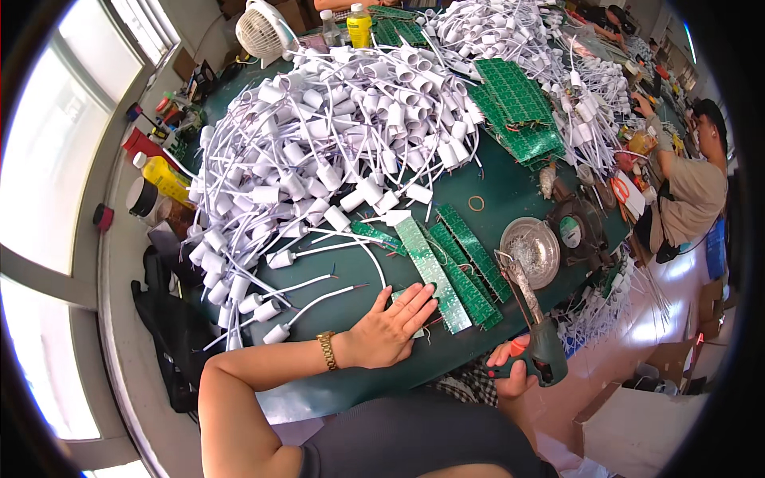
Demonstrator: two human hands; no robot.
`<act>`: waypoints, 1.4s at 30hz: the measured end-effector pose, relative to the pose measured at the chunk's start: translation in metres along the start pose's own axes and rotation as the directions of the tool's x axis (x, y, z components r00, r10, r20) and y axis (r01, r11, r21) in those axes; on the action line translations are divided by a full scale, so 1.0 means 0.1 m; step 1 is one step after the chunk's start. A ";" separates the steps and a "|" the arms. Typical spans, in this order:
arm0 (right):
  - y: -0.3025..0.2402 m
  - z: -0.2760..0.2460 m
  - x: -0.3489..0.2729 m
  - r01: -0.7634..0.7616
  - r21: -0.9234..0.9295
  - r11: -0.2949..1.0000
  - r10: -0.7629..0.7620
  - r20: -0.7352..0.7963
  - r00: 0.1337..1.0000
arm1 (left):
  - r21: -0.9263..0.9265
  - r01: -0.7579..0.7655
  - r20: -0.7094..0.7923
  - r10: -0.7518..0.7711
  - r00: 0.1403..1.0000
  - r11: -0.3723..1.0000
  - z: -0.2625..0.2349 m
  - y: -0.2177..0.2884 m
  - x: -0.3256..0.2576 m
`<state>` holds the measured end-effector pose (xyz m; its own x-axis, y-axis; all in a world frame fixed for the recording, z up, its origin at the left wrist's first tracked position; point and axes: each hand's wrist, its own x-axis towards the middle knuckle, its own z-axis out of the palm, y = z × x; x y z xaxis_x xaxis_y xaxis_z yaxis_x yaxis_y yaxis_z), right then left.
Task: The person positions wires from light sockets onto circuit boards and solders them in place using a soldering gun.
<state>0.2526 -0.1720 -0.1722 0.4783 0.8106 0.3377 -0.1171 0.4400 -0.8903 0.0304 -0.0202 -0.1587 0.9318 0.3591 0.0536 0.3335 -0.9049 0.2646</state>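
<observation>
Left fingers flat, released, on slim glossy board, right fingers grasping pistol-shaped tool, round dish at three o'clock

left hand: palm hidden; torso cut off below

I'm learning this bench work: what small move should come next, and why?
Probably swing the soldering gun toward the pale board: the right hand grips the gun, its tip is near the round bowl, and the left hand lies at the board's edge.
</observation>
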 end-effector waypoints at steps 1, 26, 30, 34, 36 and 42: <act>0.02 0.00 0.01 0.009 0.019 1.000 -0.009 0.037 0.999 | -0.037 0.024 0.002 -0.024 1.000 0.999 0.00 0.03 -0.02; 0.01 -0.17 -0.47 -0.257 0.085 0.963 0.253 0.052 0.966 | 0.077 0.284 -0.457 -0.219 0.862 0.956 -1.37 0.01 -0.11; -0.02 -0.07 -0.46 -0.436 0.092 0.895 0.415 0.181 0.891 | -0.147 0.335 -0.201 -0.359 0.911 0.931 -0.70 0.07 -0.25; 0.01 -0.01 -0.47 -0.500 0.013 0.866 0.471 0.317 0.823 | -0.128 0.355 -0.367 -0.377 0.850 0.926 -0.15 -0.05 -0.27; 0.02 0.06 -0.47 -0.489 -0.018 0.872 0.469 0.320 0.823 | -0.068 0.324 -0.449 -0.319 0.835 0.944 0.00 -0.10 -0.30; 0.14 0.04 -0.52 -0.440 -0.102 0.892 0.433 0.472 0.768 | -0.434 0.229 -0.495 -0.442 0.748 0.872 0.13 -0.20 -0.32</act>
<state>0.2222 -0.2066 -0.2014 -0.0937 0.9954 0.0180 -0.2266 -0.0037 -0.9740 -0.0039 -0.0168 -0.1785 0.4783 0.7821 0.3996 0.4414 -0.6074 0.6605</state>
